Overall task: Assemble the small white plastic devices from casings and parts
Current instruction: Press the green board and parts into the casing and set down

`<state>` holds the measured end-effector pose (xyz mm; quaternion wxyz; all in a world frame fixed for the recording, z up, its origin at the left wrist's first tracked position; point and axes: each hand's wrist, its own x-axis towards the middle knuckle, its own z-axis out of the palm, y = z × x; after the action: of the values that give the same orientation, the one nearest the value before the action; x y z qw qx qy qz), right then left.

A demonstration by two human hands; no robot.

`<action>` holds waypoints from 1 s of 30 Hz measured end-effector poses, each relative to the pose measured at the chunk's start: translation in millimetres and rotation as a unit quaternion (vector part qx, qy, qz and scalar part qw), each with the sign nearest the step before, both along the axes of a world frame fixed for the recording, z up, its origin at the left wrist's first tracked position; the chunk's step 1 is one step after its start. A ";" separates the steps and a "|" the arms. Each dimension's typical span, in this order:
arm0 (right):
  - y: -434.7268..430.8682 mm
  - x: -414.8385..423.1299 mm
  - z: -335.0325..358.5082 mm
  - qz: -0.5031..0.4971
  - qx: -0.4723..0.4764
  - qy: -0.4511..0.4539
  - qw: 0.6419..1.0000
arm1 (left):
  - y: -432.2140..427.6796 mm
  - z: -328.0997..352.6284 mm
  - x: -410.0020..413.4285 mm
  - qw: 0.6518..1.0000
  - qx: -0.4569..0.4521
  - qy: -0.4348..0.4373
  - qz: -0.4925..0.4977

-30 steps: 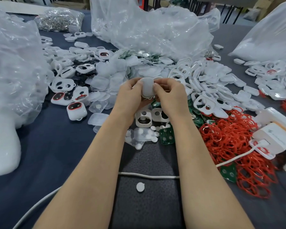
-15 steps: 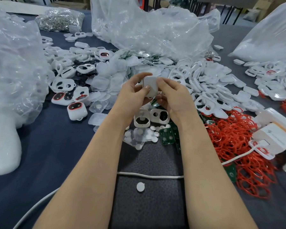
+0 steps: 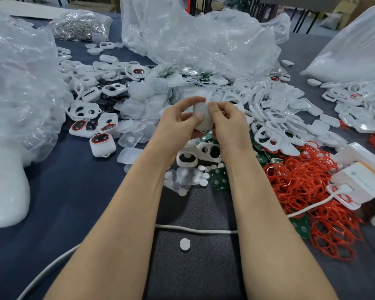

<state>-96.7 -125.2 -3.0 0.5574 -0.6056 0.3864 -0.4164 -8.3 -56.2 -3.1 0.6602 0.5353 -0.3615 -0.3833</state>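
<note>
Tabletop (image 3: pixel 74 191): left hand (image 3: pixel 178 123), right hand (image 3: pixel 231 125) pinch half-hidden casing (image 3: pixel 204 123)

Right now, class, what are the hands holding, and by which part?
One small white casing, pinched between both hands: left hand on its left edge, right hand on its right edge.

Non-task clutter on my worktop.
Dark blue worktop (image 3: pixel 74 191); grey textured mat (image 3: pixel 193 269) right in front of me, with a white cable (image 3: pixel 195 229) lying across it, running right toward a white box (image 3: pixel 364 180) and off lower left. Crumpled clear plastic: left bag (image 3: pixel 20 83), centre bag (image 3: pixel 193 40), right bag (image 3: pixel 355 46). Cardboard boxes (image 3: pixel 351 7) behind, top right.
</note>
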 end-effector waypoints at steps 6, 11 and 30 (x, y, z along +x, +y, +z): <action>1.0 -3.2 2.2 0.021 -0.007 0.001 1.000 | -1.2 -1.2 -3.0 0.999 0.019 -0.007 0.033; -0.3 -6.3 4.5 0.067 -0.013 0.007 0.998 | -0.3 1.9 -4.6 0.996 0.020 -0.022 0.081; 3.3 -2.5 1.5 0.100 -0.028 0.068 0.992 | -4.2 -1.1 -0.4 0.987 -0.026 0.089 0.134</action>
<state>-99.2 -121.9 -1.5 0.5512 -0.6838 0.3489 -0.3270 -8.7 -60.4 -4.2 0.7486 0.5259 -0.2359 -0.3277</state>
